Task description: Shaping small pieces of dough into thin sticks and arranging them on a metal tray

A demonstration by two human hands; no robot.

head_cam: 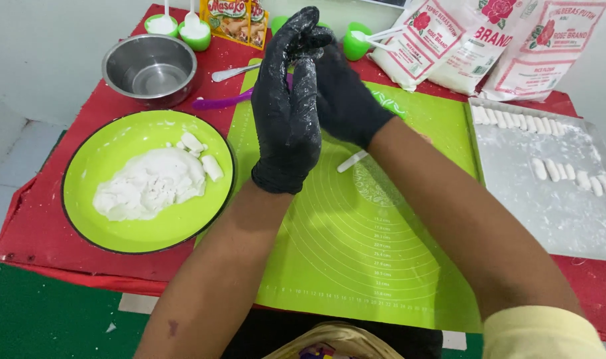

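Both hands wore black gloves dusted with white flour and were pressed together, palm against palm, in the upper middle of the frame. The left hand (288, 106) stood upright with its fingers pointing toward the top edge, and the right hand (343, 93) lay against it from the right. Whether a piece of dough sat between the palms could not be told, since the gloves hid the gap.

Under the hands lay a light green silicone mat (356, 252) printed with rings, spread over a desk covered in red cloth (63, 246). A small white dough stick (351, 161) rested on the mat just below the right wrist, apart from both hands.

At the left of the frame, well apart from the hands, stood a round green plate (117, 219) holding a lump of white dough (150, 184) with a few cut pieces (202, 154) beside it. Above the plate, in the upper left, was an empty steel bowl (150, 68). A purple spatula (220, 102) and a metal spoon (233, 72) lay between the bowl and the left hand.

At the right edge sat a floured metal tray (549, 213) bearing rows of shaped dough sticks (569, 171), near the right forearm but not touching it. White flour bags (476, 46) with red print leaned along the upper right. Small green cups (195, 33) stood along the top edge.
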